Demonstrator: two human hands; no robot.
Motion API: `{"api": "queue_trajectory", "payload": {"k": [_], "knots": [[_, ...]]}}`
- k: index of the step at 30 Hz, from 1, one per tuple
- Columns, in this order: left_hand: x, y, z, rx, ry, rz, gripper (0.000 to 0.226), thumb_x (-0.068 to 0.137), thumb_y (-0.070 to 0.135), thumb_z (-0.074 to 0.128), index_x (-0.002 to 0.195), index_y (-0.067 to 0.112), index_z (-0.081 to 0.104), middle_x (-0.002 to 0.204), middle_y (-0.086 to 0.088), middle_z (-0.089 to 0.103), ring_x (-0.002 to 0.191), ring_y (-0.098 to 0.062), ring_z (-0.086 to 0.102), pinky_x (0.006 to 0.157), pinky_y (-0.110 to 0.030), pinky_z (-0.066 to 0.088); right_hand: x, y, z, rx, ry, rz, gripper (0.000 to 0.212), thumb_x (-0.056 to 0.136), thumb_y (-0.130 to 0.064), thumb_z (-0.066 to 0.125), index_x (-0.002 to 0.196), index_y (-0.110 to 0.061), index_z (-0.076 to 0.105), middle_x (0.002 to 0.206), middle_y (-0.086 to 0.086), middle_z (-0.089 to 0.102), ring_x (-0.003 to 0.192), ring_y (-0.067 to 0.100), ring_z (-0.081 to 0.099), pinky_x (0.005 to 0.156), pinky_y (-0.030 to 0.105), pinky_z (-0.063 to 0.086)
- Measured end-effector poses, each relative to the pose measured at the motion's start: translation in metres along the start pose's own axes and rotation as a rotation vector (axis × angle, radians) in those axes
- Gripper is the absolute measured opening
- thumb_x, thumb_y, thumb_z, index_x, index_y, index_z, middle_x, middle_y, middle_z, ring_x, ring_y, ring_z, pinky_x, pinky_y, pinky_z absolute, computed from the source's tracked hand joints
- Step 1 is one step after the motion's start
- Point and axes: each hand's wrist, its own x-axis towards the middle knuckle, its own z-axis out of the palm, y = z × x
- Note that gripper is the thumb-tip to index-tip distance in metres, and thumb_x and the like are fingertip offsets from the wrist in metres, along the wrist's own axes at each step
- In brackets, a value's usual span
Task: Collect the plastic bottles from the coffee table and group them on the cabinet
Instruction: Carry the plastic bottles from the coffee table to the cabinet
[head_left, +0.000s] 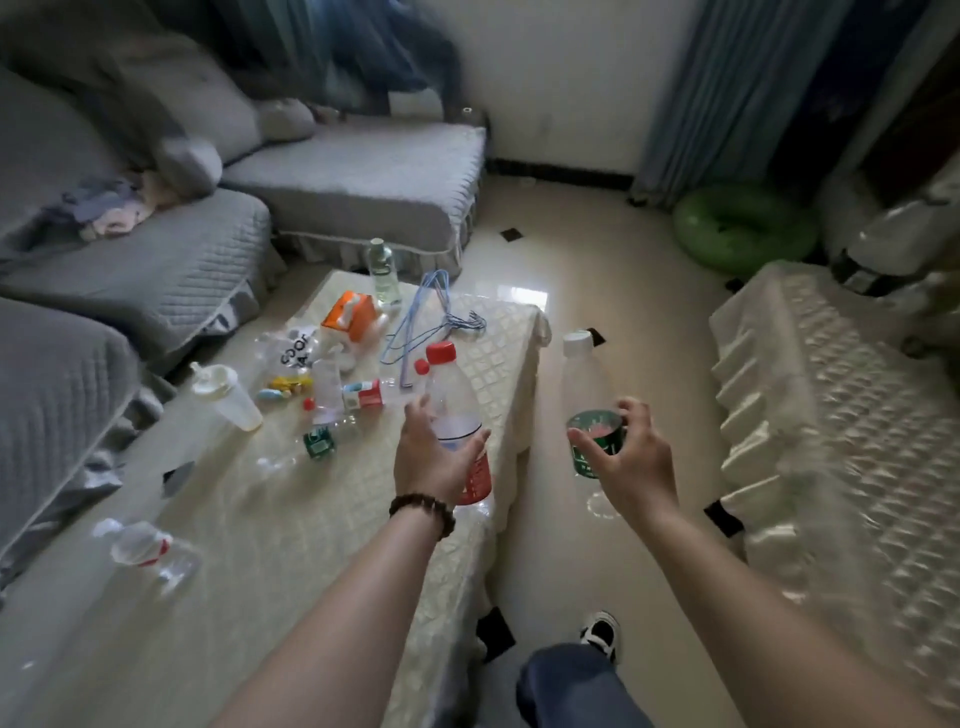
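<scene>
Over the near right edge of the coffee table (291, 525): left hand (428, 457) is wrapped round a red-capped bottle (453, 400), red label, fingers closed on its middle, upright with a slight tilt. Right hand (626, 457) is out over the floor between table and the covered cabinet (831, 415) on the right, fingers curled round a white-capped bottle (587, 384) at its green label. Both hands full, both bottles off the table.

Step in hand, as I read it: carry phase, pair picked up, not yet delivered. Frame is motion-blurred on the right, consistent with a turn that way.

Still on the table: a clear bottle lying near left (148, 551), a standing bottle at the far end (383, 270), a small red-label bottle (363, 393) lying mid-table, plus what looks like a flattened clear one with a green label (318, 440). Mixed in with non-targets: lidded cup (228, 396), orange tissue box (349, 314), blue hangers (426, 317).

Next move calls for: swing right, stand both bottles on the cabinet top close together. Its cover is quilted and lumpy, so set the bases flat and check they stand before letting go. Then back for the rest, likely two more trips.
</scene>
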Motion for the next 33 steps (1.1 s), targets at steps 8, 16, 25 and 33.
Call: {"api": "queue_trajectory", "payload": {"k": [8, 16, 25, 33], "knots": [[-0.001, 0.087, 0.119, 0.002, -0.265, 0.118, 0.076, 0.067, 0.037, 0.081, 0.128, 0.021, 0.039, 0.107, 0.001, 0.055, 0.097, -0.018, 0.057, 0.086, -0.031, 0.047, 0.023, 0.079, -0.094, 0.044, 0.254, 0.21, 0.067, 0.074, -0.042, 0.076, 0.126, -0.012, 0.045, 0.123, 0.012, 0.056, 0.11, 0.028, 0.053, 0.086, 0.029, 0.04], [0.0, 0.176, 0.272, -0.022, -0.465, 0.223, 0.082, 0.066, 0.039, 0.081, 0.132, 0.024, 0.036, 0.113, 0.001, 0.055, 0.098, -0.017, 0.057, 0.089, -0.032, 0.047, 0.084, 0.169, -0.19, 0.062, 0.43, 0.322, 0.066, 0.075, -0.043, 0.074, 0.126, -0.012, 0.045, 0.124, 0.01, 0.055, 0.112, 0.028, 0.053, 0.086, 0.029, 0.041], [-0.004, 0.28, 0.42, -0.097, -0.615, 0.271, 0.082, 0.068, 0.031, 0.081, 0.135, 0.024, 0.034, 0.11, 0.002, 0.051, 0.098, -0.016, 0.057, 0.087, -0.031, 0.047, 0.164, 0.249, -0.298, 0.076, 0.568, 0.41, 0.068, 0.075, -0.044, 0.074, 0.128, -0.012, 0.045, 0.125, 0.011, 0.055, 0.113, 0.028, 0.053, 0.087, 0.031, 0.044], [0.013, 0.32, 0.506, -0.051, -0.687, 0.275, 0.081, 0.069, 0.029, 0.081, 0.135, 0.022, 0.034, 0.111, 0.003, 0.05, 0.098, -0.017, 0.057, 0.083, -0.031, 0.047, 0.221, 0.295, -0.331, 0.042, 0.585, 0.462, 0.069, 0.077, -0.043, 0.073, 0.131, -0.009, 0.045, 0.127, 0.013, 0.055, 0.115, 0.029, 0.053, 0.087, 0.031, 0.044]]}}
